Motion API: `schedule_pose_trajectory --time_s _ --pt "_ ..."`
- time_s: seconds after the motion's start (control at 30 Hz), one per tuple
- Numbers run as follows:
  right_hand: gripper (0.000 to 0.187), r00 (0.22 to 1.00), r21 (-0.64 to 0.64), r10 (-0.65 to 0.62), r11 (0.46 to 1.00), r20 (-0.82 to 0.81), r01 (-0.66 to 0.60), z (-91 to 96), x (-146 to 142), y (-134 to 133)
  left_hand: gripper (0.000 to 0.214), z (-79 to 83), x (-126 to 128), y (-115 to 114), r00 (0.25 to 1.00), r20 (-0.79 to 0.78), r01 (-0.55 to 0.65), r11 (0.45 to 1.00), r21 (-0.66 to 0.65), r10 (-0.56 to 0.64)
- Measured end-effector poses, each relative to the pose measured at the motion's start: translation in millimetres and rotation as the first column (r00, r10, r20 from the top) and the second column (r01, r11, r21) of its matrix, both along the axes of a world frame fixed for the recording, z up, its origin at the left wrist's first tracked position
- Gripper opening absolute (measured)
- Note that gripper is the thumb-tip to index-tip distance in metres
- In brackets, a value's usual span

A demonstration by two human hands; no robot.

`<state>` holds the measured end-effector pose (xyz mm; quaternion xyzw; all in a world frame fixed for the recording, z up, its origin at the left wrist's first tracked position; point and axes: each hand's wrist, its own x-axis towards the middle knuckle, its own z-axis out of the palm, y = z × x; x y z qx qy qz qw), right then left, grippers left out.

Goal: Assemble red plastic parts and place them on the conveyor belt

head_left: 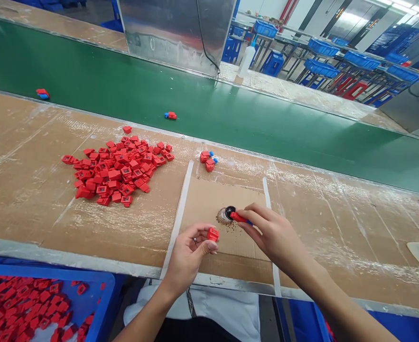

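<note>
My left hand (190, 251) pinches a small red plastic block (213, 234) between thumb and fingers, just above a cardboard sheet (202, 199). To its right, my right hand (266, 225) grips a red plastic piece with a bit of blue near the palm (239, 217). The tip of that piece meets or overlaps a small round black item (230, 212) beside a pale round spot on the cardboard. Brown specks lie around this spot. Whether the piece touches the black item I cannot tell.
A heap of red blocks (118, 166) lies left on the bench. Two red-and-blue pieces (209, 160) sit behind the cardboard. The green belt (230, 114) carries red-and-blue pieces (171, 115). A blue bin (106, 294) of red parts stands front left; a white bottle (246, 59) stands beyond.
</note>
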<state>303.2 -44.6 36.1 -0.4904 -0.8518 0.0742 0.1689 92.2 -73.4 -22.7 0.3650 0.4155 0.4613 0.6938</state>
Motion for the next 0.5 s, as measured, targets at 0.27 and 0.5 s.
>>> schedule_pose_trajectory --time_s 0.27,0.5 --pt "0.015 0.999 0.039 -0.026 0.999 -0.024 0.027 1.7 -4.3 -1.5 0.027 0.4 0.1 0.4 0.999 0.027 0.041 0.999 -0.035 -0.04" --pt "0.016 0.993 0.093 -0.089 0.991 -0.078 0.096 2.4 -3.0 -1.8 0.027 1.8 -0.9 0.3 0.996 0.048 0.077 0.996 -0.051 -0.075"
